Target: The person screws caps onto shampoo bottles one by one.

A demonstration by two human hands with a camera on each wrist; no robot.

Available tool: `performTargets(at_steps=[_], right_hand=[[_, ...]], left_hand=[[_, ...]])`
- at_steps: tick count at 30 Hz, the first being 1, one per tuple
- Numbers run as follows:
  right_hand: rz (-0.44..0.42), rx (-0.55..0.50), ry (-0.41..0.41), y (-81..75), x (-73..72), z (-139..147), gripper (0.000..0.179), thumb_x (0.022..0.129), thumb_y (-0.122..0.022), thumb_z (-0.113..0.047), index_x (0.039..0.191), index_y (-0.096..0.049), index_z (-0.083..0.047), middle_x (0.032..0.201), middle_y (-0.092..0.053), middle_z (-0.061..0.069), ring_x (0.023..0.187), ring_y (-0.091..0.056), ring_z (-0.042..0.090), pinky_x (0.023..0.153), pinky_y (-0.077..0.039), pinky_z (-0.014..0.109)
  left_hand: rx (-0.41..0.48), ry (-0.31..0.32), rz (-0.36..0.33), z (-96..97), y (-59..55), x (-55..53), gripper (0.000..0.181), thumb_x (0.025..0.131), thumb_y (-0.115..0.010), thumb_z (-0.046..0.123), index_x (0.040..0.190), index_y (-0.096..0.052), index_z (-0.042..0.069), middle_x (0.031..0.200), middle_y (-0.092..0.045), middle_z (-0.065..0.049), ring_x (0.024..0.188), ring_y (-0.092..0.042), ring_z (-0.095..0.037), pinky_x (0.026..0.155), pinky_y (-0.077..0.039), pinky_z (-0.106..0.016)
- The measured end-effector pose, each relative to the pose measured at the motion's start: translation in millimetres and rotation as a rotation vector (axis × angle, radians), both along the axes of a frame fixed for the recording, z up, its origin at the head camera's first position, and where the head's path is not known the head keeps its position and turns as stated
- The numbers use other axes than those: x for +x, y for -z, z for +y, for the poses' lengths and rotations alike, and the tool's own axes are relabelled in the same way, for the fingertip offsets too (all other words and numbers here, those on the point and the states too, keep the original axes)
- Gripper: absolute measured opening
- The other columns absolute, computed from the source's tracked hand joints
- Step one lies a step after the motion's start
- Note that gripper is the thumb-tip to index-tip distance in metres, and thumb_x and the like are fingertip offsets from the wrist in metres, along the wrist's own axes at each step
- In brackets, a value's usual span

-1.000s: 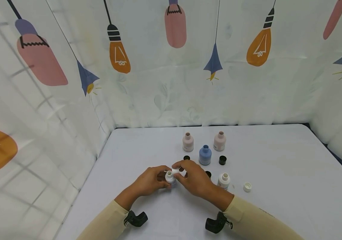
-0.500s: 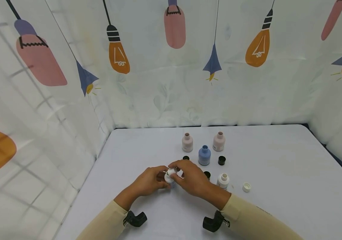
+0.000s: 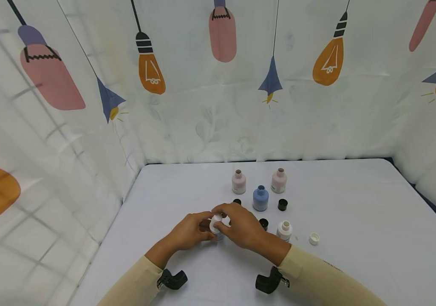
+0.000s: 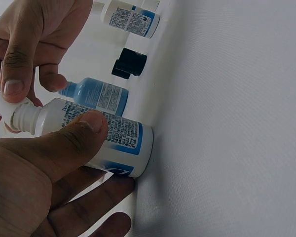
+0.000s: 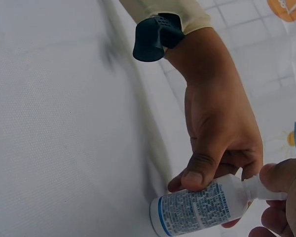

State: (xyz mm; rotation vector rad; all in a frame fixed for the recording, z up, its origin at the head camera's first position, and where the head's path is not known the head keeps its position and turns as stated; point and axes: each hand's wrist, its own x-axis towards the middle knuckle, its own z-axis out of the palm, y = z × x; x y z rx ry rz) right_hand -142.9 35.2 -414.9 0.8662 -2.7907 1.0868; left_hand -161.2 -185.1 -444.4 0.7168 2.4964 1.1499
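A small white bottle (image 4: 123,131) with a printed label and a blue band stands on the table near the front. My left hand (image 3: 191,231) grips its body, thumb across the label. At the bottle's neck, my right hand (image 3: 239,225) pinches a white cap (image 4: 9,109) between thumb and fingers. In the left wrist view the cap sits at the mouth, slightly tilted, with the neck's threads partly showing below it. The right fingers partly cover the cap in the head view.
Behind the hands stand two uncapped pink bottles (image 3: 239,182) and an uncapped blue bottle (image 3: 261,199). Black caps (image 3: 282,205) lie near them. To the right are another uncapped white bottle (image 3: 284,230) and a loose white cap (image 3: 314,238).
My right hand has moved left with the white cap, from beside the bottle's open mouth to over it. The left hand has kept its grip on the bottle.
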Motion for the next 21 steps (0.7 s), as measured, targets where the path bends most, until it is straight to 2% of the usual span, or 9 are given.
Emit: performTargets(at_steps=[4,11,21], right_hand=[[0.032,0.009,-0.026,0.3,-1.0,0.1,0.031,0.097,-0.074,-0.024,0.128,-0.069,-0.018,0.117,-0.067,-0.005,0.108,-0.062,0.015,0.082,-0.054,0.024],[0.109,0.065,-0.069,-1.4,-2.1,1.1,0.032,0.096,-0.075,-0.024,0.128,-0.072,-0.020,0.119,-0.069,-0.007,0.109,-0.060,0.010,0.083,-0.054,0.026],[0.106,0.074,-0.072,-1.5,-1.7,-0.4,0.032,0.097,-0.075,-0.026,0.128,-0.072,-0.021,0.121,-0.069,-0.008,0.111,-0.060,0.010,0.084,-0.054,0.025]], left_hand=[[0.000,-0.001,0.004,-0.7,0.1,0.3,0.057,0.089,-0.081,0.014,0.141,-0.058,0.012,0.105,-0.075,0.006,0.096,-0.071,-0.009,0.081,-0.055,-0.031],[0.013,-0.005,-0.003,-0.7,-0.7,1.5,0.056,0.090,-0.081,0.013,0.142,-0.059,0.013,0.103,-0.076,0.009,0.097,-0.071,-0.009,0.082,-0.055,-0.032],[0.001,-0.010,0.012,-0.5,-1.0,1.7,0.052,0.089,-0.082,0.016,0.137,-0.063,0.015,0.105,-0.076,0.008,0.097,-0.071,-0.008,0.082,-0.055,-0.032]])
